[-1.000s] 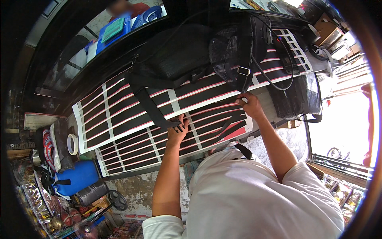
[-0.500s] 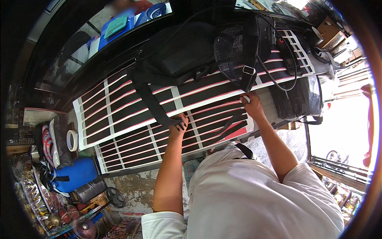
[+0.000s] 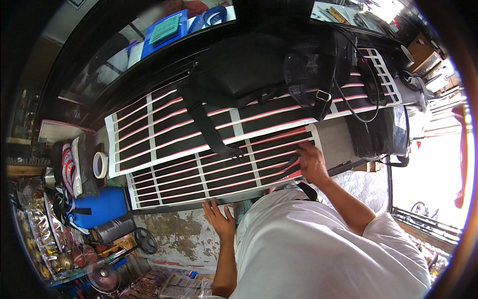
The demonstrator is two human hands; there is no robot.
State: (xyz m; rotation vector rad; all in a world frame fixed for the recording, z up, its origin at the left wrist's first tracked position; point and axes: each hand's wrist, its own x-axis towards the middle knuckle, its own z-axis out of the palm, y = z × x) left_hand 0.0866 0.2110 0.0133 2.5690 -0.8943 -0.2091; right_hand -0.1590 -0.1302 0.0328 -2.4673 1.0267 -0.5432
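Two long sheets of black strips lie on the bench, a far one (image 3: 174, 160) overlapping a near one (image 3: 179, 188). Thin white and red lines divide the strips. Over the near sheet's right end is my right hand (image 3: 313, 165), fingers bent and closed on the raised end of a black strip (image 3: 285, 172); its fingertips are partly hidden. My left hand (image 3: 219, 220) is open, fingers spread at the bench's front edge, holding nothing. A black backpack (image 3: 239, 70) lies across the far sheet, its strap and side-release buckle (image 3: 236, 152) hanging down onto the near one.
A roll of white tape (image 3: 100, 165) stands at the bench's left end, beside a blue container (image 3: 102, 208). At the right end sits a bundle wrapped in black plastic (image 3: 378, 130). A black cable (image 3: 343, 94) loops over the backpack. Behind is a glass case holding a green-and-blue item (image 3: 166, 29).
My left hand has left the buckle and come back to the bench edge, opening. My right hand has moved from the far sheet's edge down to the near sheet. The view has shifted slightly.
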